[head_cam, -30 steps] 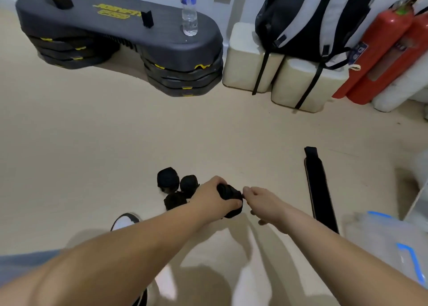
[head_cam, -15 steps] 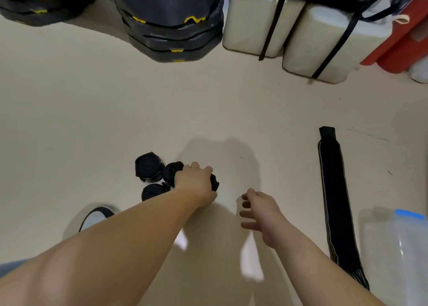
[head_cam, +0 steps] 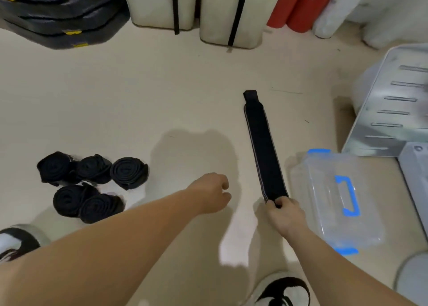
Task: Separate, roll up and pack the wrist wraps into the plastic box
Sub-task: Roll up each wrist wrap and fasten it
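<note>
Now R hand (head_cam: 286,210) pinches flat wrap (head_cam: 261,143) end; L hand (head_cam: 212,193) loosely curled, empty.

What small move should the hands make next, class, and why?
Probably bring the left hand across to the near end of the flat wrist wrap and start rolling it. The right hand pinches that end, the wrap lies fully unrolled, the left hand is empty, and five rolled wraps lie at the left.

Wrist wrap (head_cam: 262,143): matt black woven cloth. Plastic box (head_cam: 333,203): clear, glossy, blue clips. Floor (head_cam: 139,97): smooth, matt beige.
</note>
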`<state>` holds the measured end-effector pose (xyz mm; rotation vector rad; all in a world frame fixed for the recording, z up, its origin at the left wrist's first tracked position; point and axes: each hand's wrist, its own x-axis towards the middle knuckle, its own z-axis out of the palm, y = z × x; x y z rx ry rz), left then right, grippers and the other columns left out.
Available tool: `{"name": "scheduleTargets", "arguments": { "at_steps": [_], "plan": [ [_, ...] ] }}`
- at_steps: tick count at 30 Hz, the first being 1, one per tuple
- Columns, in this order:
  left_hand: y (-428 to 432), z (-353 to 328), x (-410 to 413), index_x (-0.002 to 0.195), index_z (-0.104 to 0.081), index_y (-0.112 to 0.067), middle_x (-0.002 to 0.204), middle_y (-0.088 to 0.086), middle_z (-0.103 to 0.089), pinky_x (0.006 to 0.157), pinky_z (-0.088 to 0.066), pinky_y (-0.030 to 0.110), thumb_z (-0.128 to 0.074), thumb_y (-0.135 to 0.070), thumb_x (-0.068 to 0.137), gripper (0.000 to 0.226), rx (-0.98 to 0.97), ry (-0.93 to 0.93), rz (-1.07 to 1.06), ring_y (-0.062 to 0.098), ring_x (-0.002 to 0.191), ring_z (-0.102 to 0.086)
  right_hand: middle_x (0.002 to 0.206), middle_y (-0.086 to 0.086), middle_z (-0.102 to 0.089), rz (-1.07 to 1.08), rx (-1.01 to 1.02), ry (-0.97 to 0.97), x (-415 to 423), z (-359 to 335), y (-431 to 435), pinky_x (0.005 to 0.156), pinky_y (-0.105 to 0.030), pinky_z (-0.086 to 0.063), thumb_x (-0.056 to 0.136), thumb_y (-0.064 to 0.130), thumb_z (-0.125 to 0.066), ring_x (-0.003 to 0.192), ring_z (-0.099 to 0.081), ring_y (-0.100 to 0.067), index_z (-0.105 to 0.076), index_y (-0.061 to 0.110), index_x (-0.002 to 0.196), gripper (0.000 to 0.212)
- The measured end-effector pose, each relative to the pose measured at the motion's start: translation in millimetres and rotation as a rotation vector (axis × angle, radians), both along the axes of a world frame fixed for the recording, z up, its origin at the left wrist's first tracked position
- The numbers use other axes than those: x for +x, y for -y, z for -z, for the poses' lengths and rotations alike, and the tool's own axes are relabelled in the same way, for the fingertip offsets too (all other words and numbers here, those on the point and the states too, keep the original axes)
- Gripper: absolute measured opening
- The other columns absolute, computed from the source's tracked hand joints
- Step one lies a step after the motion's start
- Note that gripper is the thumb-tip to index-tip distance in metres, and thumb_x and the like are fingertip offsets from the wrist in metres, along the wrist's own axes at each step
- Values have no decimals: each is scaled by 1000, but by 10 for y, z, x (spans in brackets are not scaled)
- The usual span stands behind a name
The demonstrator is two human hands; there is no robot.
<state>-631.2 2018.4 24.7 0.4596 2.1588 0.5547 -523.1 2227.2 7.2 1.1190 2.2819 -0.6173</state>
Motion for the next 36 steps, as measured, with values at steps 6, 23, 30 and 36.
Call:
{"name": "scheduleTargets", "arguments": {
  "at_steps": [6,23,30,36],
  "plan": [
    [-191,231,432,147,-54,-19,151,2,-52,106,-43,29,-54,-37,107,44,-55,132,51,25,134,-55,140,-8,-62,196,-281,-50,261,169,-214,109,-47,-50,105,36,-55,123,-62,-32,-61,15,142,43],
    [54,349,547,85,-63,-17,78,3,-59,60,-47,24,-64,-12,97,13,60,444,-524,15,68,-56,69,-7,-59,883,-757,69,-50,174,688,58,-31,-53,110,33,-52,57,-57,-21,-63,11,97,28],
    [136,-430,159,86,-65,-21,84,2,-68,70,-54,29,-63,-17,99,13,337,493,-706,18,78,-65,101,-11,-80,829,-923,-11,-432,-382,890,63,-33,-58,102,45,-56,84,-77,-28,-73,11,118,41],
    [500,-1291,-25,106,-69,-16,105,11,-75,84,-59,38,-63,-10,102,10,514,365,-724,24,92,-70,100,-21,-79,730,-1066,-152,-833,-1341,1130,65,-42,-62,107,23,-52,82,-79,-37,-74,4,118,32]
  ]
}}
